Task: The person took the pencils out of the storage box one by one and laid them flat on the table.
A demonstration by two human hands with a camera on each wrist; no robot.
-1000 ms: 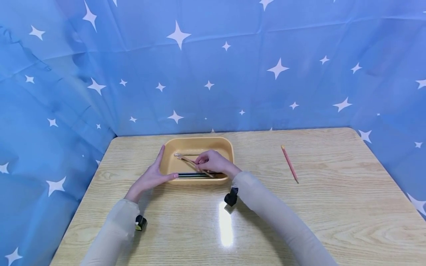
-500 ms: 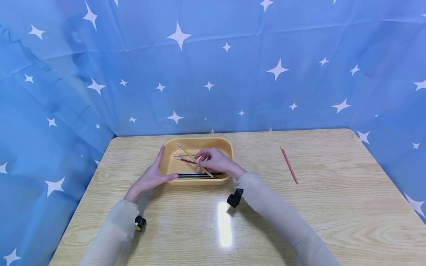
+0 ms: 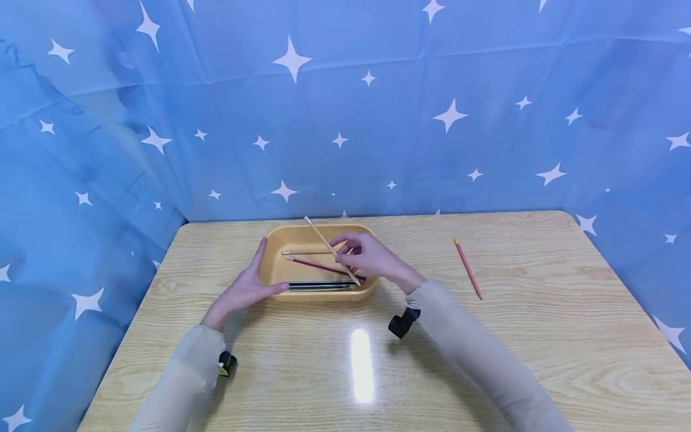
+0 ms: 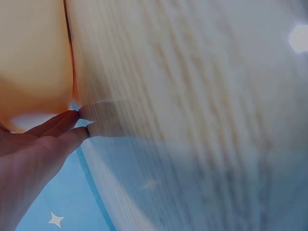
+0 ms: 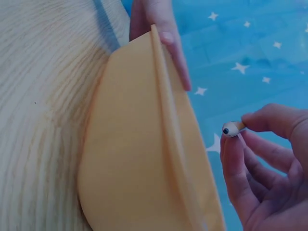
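Note:
In the head view my right hand (image 3: 367,255) is over the right part of a yellow plastic tray (image 3: 353,228). It pinches a plain wooden pencil (image 3: 322,238) between thumb and fingers, slanted with one end beyond the far rim. The right wrist view shows this pencil's near end (image 5: 232,129) almost end-on. My left hand (image 3: 250,287) rests at the tray's left end, thumb over the near rim and straight fingers along the outer side. Inside the tray lie a pale pencil (image 3: 305,252), a dark red pencil (image 3: 313,264) and dark pencils (image 3: 318,283) by the near wall.
A pinkish-red pencil (image 3: 468,268) lies alone on the wooden table (image 3: 540,336), right of the tray. Behind the table hangs a blue cloth (image 3: 399,150) with white stars. A black wrist camera (image 3: 403,323) hangs under the right sleeve.
My right hand has moved right and lifted the wooden pencil, whose upper end now passes beyond the far rim. More of the dark red pencil shows. My left hand stays put.

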